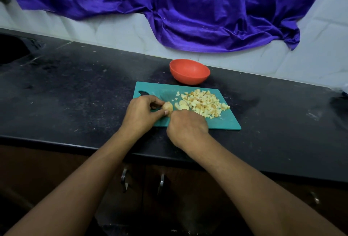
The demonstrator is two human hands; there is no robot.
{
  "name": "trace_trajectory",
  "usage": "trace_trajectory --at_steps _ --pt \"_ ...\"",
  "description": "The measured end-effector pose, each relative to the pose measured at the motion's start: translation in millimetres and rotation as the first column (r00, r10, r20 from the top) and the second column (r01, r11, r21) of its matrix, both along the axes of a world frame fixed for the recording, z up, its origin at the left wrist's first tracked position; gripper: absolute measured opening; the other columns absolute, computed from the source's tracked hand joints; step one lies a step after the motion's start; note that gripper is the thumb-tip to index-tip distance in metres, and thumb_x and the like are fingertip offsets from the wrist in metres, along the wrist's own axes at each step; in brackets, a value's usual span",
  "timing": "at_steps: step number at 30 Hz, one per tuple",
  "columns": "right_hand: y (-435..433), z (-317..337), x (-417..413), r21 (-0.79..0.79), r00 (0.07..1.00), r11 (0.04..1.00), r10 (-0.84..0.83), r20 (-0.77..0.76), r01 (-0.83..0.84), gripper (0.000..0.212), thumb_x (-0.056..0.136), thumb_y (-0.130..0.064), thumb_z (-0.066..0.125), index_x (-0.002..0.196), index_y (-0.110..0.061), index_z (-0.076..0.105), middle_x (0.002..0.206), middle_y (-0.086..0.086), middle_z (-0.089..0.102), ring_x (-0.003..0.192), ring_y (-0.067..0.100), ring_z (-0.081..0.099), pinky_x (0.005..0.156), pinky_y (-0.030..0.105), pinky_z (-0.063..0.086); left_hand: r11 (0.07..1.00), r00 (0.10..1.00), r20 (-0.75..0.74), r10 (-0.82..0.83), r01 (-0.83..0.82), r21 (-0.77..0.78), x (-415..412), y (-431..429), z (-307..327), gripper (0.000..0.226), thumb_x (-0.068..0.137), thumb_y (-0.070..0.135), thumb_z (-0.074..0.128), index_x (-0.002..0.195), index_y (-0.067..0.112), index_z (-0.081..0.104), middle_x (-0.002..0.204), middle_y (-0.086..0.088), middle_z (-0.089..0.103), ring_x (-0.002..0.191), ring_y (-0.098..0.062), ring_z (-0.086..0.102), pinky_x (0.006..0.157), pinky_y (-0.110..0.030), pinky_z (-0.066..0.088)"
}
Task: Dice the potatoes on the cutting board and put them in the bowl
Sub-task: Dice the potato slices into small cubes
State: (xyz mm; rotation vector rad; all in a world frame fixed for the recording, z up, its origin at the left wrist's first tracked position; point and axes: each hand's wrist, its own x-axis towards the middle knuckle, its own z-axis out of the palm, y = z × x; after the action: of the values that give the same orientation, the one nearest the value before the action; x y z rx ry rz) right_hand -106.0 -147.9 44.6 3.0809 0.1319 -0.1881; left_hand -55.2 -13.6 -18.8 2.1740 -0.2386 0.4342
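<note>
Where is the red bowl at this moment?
In the head view, mid-frame, the red bowl sits on the black counter beyond the far edge of the teal cutting board, behind the pile of diced potato, near the tiled wall.

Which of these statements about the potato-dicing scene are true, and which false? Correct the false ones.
1. The red bowl holds diced potato. False: none shows in it; the diced potato lies on the cutting board.
2. The left hand pinches a potato piece. True.
3. The cutting board is teal. True.
4. The red bowl stands on the cutting board. False: it stands on the black counter behind the board.
</note>
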Motion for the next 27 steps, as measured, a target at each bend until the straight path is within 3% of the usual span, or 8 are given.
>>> trace_trajectory --at_steps 5,8,10,14,16,20,24,27 --pt "-2.7 -3.6 -8.6 -0.023 1.0 1.0 0.0 -0.002 0.0 0.028 0.106 -0.024 0.046 0.128 -0.015 0.061 0.101 0.005 0.057 0.085 0.022 0.052 0.069 0.037 0.042 1.0 1.0 -0.002 0.006 -0.006 0.027 -1.2 -0.2 1.8 0.025 0.08 0.027 0.087 0.103 0.02 0.078 0.099 0.012 0.075 0.092 -0.001 0.067 0.091 -0.026 0.056" --pt "-10.4 -8.2 -21.3 0.016 1.0 1.0 -0.008 0.002 0.008 0.028 0.106 -0.024 0.045 0.126 -0.014 0.06 0.113 0.008 0.064 0.09 0.024 0.056 0.07 0.038 0.043 1.0 1.0 -0.012 0.007 -0.006 0.024 -1.0 -0.2 1.9 0.024 0.081 0.027 0.087 0.103 0.019 0.078 0.098 0.011 0.075 0.092 -0.002 0.067 0.091 -0.029 0.057" --pt "-19.7 -12.4 -29.0 0.052 1.0 0.999 -0.009 0.017 0.008 0.027 0.106 -0.027 0.043 0.122 -0.015 0.062 0.11 0.007 0.065 0.09 0.023 0.058 0.07 0.039 0.044 1.0 1.0 -0.015 0.015 -0.015 0.023 -1.1 0.2 1.7 0.023 0.081 0.026 0.086 0.102 0.02 0.078 0.097 0.011 0.075 0.092 -0.003 0.068 0.091 -0.031 0.057" --pt "-40.4 -15.4 -21.3 0.295 0.987 0.942 -0.15 -0.057 0.16 0.033 0.108 -0.04 0.039 0.103 -0.019 0.064 0.093 0.001 0.062 0.087 0.022 0.062 0.073 0.04 0.052 1.0 1.0 -0.02 0.02 -0.019 0.019 -0.3 -0.3 2.2 0.025 0.081 0.028 0.087 0.103 0.019 0.078 0.097 0.011 0.075 0.092 -0.003 0.068 0.091 -0.032 0.057" --pt "-47.3 -13.8 -13.4 0.366 0.976 0.906 -0.184 -0.113 0.213 0.039 0.108 -0.043 0.037 0.096 -0.017 0.064 0.091 0.003 0.063 0.083 0.02 0.062 0.068 0.037 0.049 1.0 1.0 -0.021 0.02 -0.02 0.017 -0.8 -0.5 2.7 0.026 0.081 0.028 0.087 0.104 0.019 0.079 0.098 0.01 0.075 0.091 -0.002 0.067 0.09 -0.031 0.058" --pt "-52.9 -5.0 -9.7 0.445 0.969 0.865 -0.167 -0.179 0.232 0.042 0.109 -0.044 0.037 0.104 -0.013 0.065 0.09 0.004 0.064 0.078 0.018 0.062 0.061 0.032 0.043 1.0 0.999 -0.025 0.021 -0.021 0.013 -2.1 -1.4 2.7 0.025 0.08 0.027 0.087 0.102 0.019 0.078 0.094 0.013 0.073 0.089 -0.001 0.067 0.088 -0.029 0.057" --pt "-45.5 12.2 -13.0 0.382 0.989 0.912 -0.14 -0.049 0.148 0.039 0.109 -0.043 0.037 0.094 -0.017 0.062 0.086 0.001 0.062 0.081 0.019 0.061 0.061 0.033 0.04 1.0 1.0 -0.023 0.021 -0.021 -0.002 -1.7 -0.7 2.3 0.023 0.079 0.027 0.088 0.099 0.02 0.078 0.092 0.013 0.074 0.087 -0.001 0.068 0.087 -0.03 0.058" --pt "-32.6 25.2 -18.0 0.301 0.993 0.947 -0.114 0.004 0.107 0.033 0.107 -0.037 0.042 0.08 -0.021 0.051 0.085 0.0 0.057 0.085 0.022 0.061 0.067 0.035 0.042 1.0 1.0 -0.017 0.017 -0.017 0.001 -1.0 -0.7 1.2 0.023 0.079 0.028 0.088 0.098 0.02 0.078 0.092 0.013 0.075 0.087 -0.001 0.068 0.087 -0.032 0.058"
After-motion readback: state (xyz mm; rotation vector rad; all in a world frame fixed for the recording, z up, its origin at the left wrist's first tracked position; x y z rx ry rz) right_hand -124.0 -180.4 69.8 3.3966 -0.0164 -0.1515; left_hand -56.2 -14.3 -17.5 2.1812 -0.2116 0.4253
